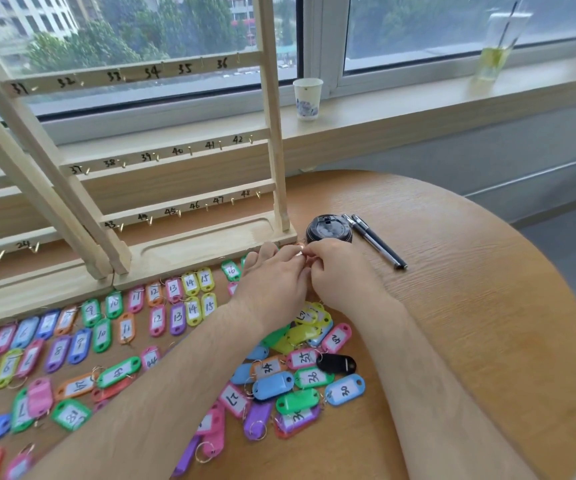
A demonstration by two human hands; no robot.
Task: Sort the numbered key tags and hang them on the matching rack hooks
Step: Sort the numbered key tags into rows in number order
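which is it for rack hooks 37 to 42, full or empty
Empty. Each hook on the 37 to 42 rail is bare; the tags lie on the table.

There were two wooden hook racks point(274, 150), dozens of coloured numbered key tags point(102, 336), two black pens point(376, 242), one round black lid point(329, 230), one paper cup point(308, 98) and one clear plastic cup point(498, 50).

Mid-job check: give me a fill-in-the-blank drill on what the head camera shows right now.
The paper cup stands on the ___.
Two pens lie right of the ___ lid.
The right rack numbers its lowest rail's hooks 43 to ___.
Missing: windowsill; black; 48.
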